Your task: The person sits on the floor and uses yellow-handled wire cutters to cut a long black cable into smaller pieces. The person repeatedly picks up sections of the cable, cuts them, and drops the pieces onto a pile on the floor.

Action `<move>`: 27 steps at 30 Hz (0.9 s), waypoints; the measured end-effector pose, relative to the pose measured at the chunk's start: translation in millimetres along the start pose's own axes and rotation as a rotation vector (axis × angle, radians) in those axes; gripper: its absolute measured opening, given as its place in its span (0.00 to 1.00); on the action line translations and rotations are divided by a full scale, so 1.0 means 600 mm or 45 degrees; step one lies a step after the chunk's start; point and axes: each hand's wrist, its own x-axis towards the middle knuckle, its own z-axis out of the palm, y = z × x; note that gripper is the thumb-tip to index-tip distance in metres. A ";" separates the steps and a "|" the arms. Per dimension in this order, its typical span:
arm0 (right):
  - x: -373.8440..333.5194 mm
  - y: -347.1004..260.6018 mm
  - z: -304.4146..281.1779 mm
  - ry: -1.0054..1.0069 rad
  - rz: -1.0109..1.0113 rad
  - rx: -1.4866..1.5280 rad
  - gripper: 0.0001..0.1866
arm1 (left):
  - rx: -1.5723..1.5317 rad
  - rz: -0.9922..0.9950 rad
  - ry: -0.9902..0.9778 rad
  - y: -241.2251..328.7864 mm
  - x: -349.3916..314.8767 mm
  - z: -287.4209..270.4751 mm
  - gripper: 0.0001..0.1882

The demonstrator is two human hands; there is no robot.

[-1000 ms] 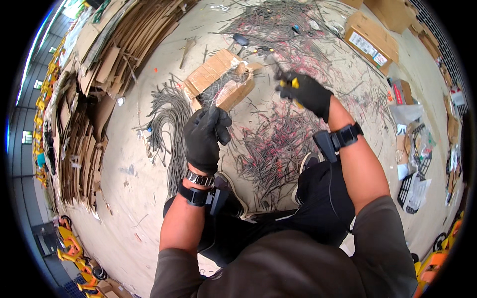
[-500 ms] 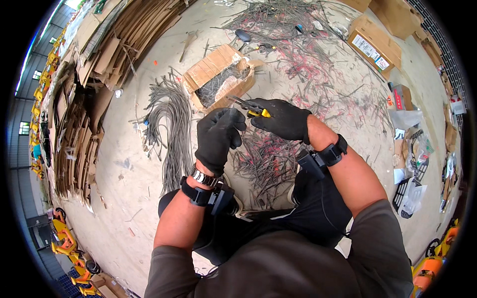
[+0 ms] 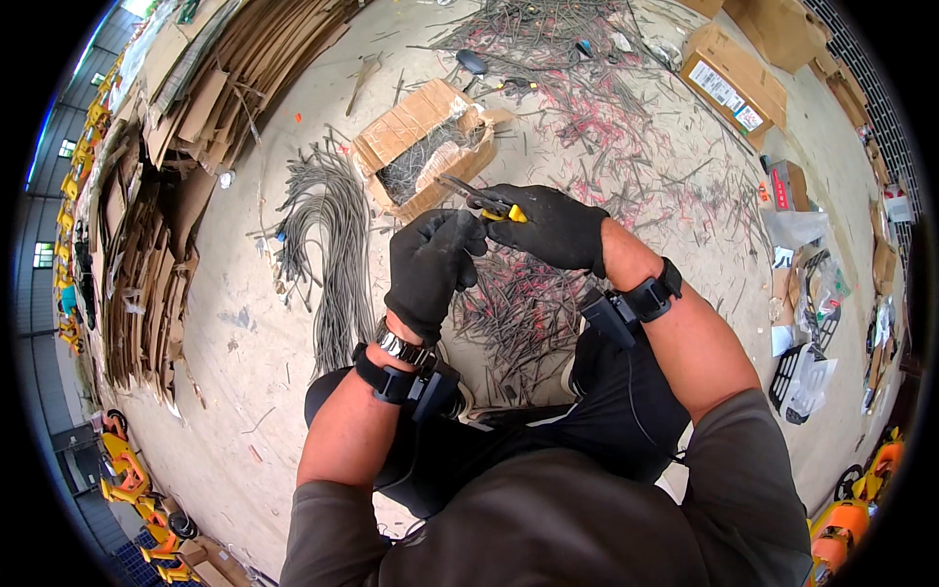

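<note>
Both hands (image 3: 489, 240) grip yellow-handled pliers (image 3: 479, 201), perhaps pinching wire.

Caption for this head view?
Gloved right hand holds a yellow-handled cutter beside the gloved left hand above cable scraps.

We hold both gloved hands close together in front of our chest, forearms bare and strapped at the wrists. Our left hand (image 3: 430, 269) is curled into a loose fist, fingers bent inward. Our right hand (image 3: 548, 227) is clenched, knuckles up, just beside the left.
</note>
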 end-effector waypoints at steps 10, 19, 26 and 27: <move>-0.001 -0.002 0.001 0.000 0.044 0.018 0.22 | 0.000 -0.030 0.020 0.003 -0.001 0.003 0.16; -0.005 -0.001 -0.028 0.131 0.077 -0.068 0.16 | 0.569 0.769 0.257 0.011 -0.013 0.009 0.06; -0.013 -0.023 -0.028 0.014 0.022 -0.008 0.16 | 0.568 1.176 -0.155 0.022 -0.011 0.023 0.05; -0.017 -0.019 -0.029 0.022 -0.049 -0.110 0.15 | 0.596 1.110 -0.162 0.021 -0.015 0.024 0.05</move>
